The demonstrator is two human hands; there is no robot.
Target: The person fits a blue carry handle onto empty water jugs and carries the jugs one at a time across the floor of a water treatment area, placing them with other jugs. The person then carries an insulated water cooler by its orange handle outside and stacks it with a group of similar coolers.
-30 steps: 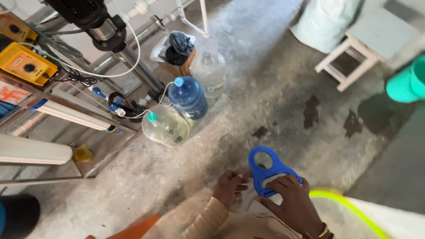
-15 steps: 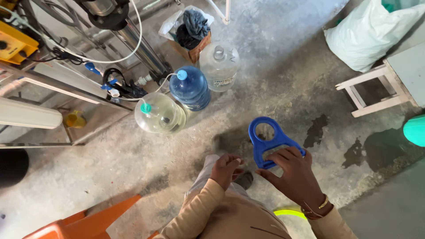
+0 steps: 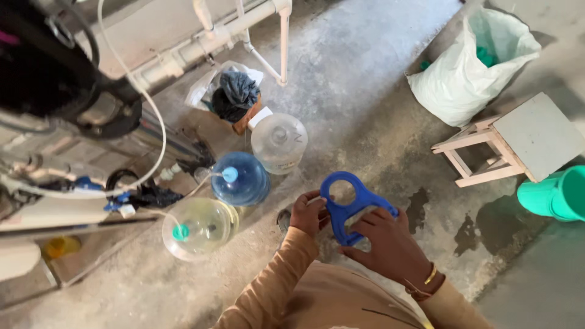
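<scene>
Left hand [image 3: 308, 213] and right hand [image 3: 390, 244] gripping blue bottle-carrier handle [image 3: 350, 204], water jugs [image 3: 241, 178] nearby on floor

tan sleeves, gold wrist bangles

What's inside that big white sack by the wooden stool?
Through the open mouth of the white sack, beside the wooden stool, some green items show near the top. What they are is unclear, and the sack's wall hides everything deeper down.

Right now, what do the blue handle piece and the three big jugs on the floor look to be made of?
Blue handle piece: probably moulded plastic, uniform matt colour, smooth rounded holes. Jugs, one blue, two clear: translucent plastic by the look, with soft glossy highlights.
</scene>
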